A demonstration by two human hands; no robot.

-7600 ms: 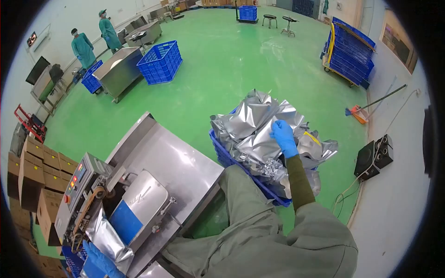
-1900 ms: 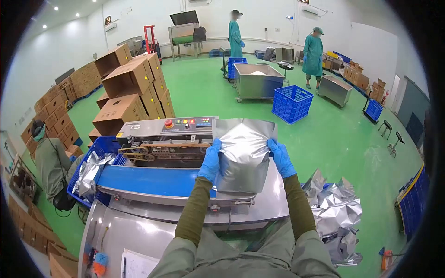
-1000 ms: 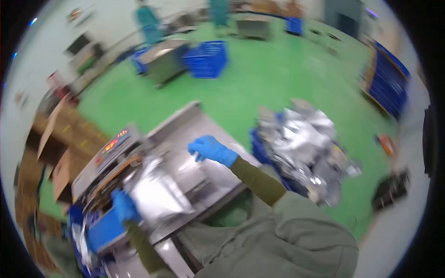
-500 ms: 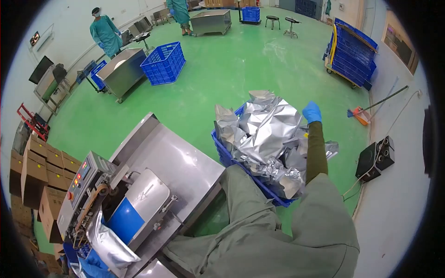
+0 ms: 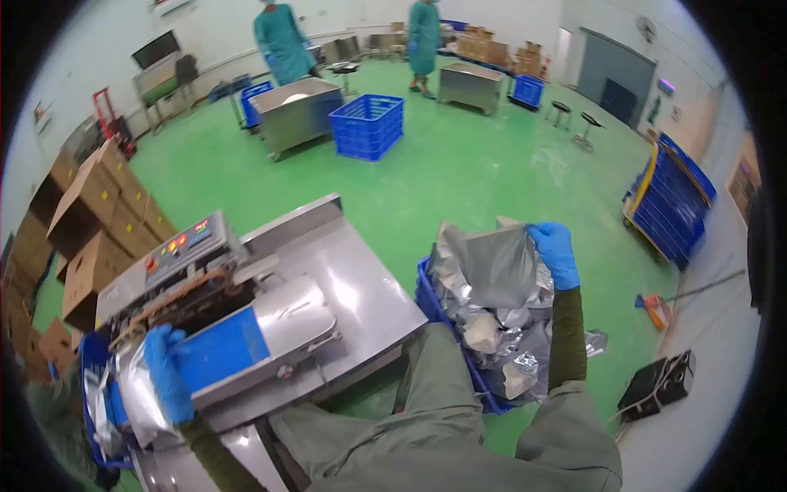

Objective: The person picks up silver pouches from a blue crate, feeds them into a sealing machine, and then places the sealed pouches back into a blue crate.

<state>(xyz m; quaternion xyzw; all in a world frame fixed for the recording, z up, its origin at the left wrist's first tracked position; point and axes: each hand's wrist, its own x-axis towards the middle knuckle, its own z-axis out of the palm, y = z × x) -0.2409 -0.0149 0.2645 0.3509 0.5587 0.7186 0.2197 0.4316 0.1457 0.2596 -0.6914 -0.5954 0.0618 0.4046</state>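
In a blue glove, my right hand (image 5: 556, 256) grips the upper edge of a silver foil bag (image 5: 496, 262). This bag stands raised over a blue crate (image 5: 426, 289) piled with more foil bags, some showing pale contents at their mouths. At lower left my left hand (image 5: 168, 373), gloved in blue too, has its fingers curled at the side of another foil bag (image 5: 138, 394). That bag lies at the near end of a band sealing machine (image 5: 197, 246), beside its blue belt (image 5: 221, 348). The left fingertips are partly blurred.
A steel table (image 5: 352, 283) carries the machine. Cardboard boxes (image 5: 98, 197) are stacked at left. Farther off are an empty-looking blue crate (image 5: 369, 127), steel carts (image 5: 299, 115), and two people in teal gowns (image 5: 283, 41). Stacked blue crates (image 5: 676, 197) and a speaker (image 5: 656, 385) line the right side.
My right hand has come in from the crate's far right edge and raised a foil bag. My left hand has moved up onto the bag by the machine. The view has shifted.
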